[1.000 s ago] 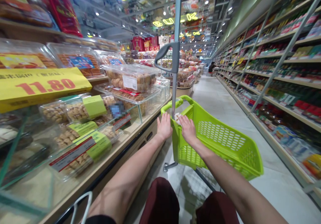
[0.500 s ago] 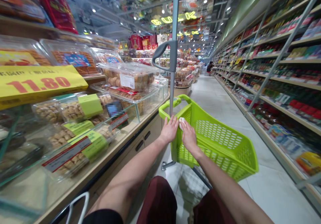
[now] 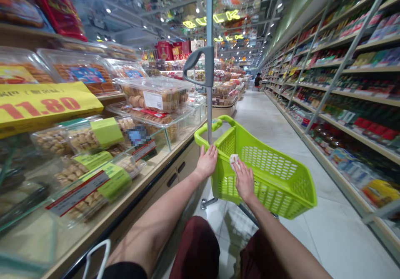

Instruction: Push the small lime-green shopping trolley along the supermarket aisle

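A bright green plastic shopping cart with perforated sides stands in front of my knees. My left hand is at the near left corner of its rim, with the fingers over the edge beside the grey pole. In my right hand is a crumpled white tissue, held at the fingertips against the cart's near side. The fingers of that hand are bent around the tissue, and part of it is hidden. The grey pole rises behind the cart's handle and carries a grey loop grip.
On the left, a glass-edged display counter bears clear packs of biscuits and a yellow price sign. Tall stocked shelves line the right side. A person is far down the tiled aisle.
My right hand has moved right and slightly down along the cart's side with the tissue, away from my left hand. My left hand stays at the corner. The view has shifted slightly.
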`<state>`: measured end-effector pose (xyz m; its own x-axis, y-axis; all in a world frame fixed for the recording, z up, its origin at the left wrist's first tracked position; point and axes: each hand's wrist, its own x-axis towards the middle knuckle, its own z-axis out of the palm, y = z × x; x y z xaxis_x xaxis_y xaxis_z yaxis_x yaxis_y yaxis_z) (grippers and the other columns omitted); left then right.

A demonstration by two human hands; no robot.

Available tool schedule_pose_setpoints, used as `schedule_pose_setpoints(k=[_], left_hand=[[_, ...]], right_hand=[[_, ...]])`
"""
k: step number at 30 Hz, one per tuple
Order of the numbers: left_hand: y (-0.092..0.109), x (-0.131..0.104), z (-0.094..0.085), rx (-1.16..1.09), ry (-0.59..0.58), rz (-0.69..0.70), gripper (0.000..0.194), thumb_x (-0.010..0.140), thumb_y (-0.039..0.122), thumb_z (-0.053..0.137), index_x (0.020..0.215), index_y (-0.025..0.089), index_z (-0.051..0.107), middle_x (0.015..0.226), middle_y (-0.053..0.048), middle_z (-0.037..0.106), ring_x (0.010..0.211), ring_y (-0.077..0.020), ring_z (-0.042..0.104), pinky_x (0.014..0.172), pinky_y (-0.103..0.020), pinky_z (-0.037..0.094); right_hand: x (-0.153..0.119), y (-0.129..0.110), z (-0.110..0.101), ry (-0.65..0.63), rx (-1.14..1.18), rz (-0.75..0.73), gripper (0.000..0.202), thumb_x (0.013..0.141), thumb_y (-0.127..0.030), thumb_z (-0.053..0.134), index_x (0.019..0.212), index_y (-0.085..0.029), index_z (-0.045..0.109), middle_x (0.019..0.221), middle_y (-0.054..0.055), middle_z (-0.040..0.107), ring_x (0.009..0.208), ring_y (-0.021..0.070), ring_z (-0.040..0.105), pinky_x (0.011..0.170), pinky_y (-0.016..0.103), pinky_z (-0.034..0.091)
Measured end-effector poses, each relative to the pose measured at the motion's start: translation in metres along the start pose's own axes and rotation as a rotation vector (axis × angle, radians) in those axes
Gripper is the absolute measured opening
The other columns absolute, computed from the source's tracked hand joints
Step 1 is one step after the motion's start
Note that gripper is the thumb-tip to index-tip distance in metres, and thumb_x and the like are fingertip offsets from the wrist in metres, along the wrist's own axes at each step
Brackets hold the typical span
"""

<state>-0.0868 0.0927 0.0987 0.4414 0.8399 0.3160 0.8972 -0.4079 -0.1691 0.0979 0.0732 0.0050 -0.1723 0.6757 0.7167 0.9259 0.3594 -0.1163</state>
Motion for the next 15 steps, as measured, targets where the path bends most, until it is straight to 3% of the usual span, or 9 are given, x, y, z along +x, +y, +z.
schedule_pose_setpoints(k=[5, 15], left_hand=[[0.003, 0.001, -0.002, 0.019, -0.016, -0.018, 0.054, 0.078, 0.014, 0.033, 0.131, 0.007, 0.036, 0.140, -0.016, 0.033, 0.131, -0.0265, 0.023, 0.107, -0.051, 0.009], [0.023, 0.004, -0.010, 0.090, -0.050, -0.054, 0.060, 0.073, 0.021, 0.042, 0.130, 0.002, 0.036, 0.139, -0.020, 0.033, 0.130, -0.0301, 0.023, 0.107, -0.050, 0.007]], right_hand=[[0.005, 0.000, 0.008, 0.033, 0.063, 0.084, 0.062, 0.073, -0.003, 0.034, 0.132, -0.022, 0.036, 0.132, 0.010, 0.045, 0.120, 0.0214, 0.040, 0.097, 0.045, 0.029], [0.006, 0.034, 0.013, 0.023, 0.172, -0.067, 0.069, 0.068, -0.003, 0.036, 0.134, -0.023, 0.032, 0.134, 0.009, 0.041, 0.122, 0.0208, 0.038, 0.096, 0.042, 0.032]])
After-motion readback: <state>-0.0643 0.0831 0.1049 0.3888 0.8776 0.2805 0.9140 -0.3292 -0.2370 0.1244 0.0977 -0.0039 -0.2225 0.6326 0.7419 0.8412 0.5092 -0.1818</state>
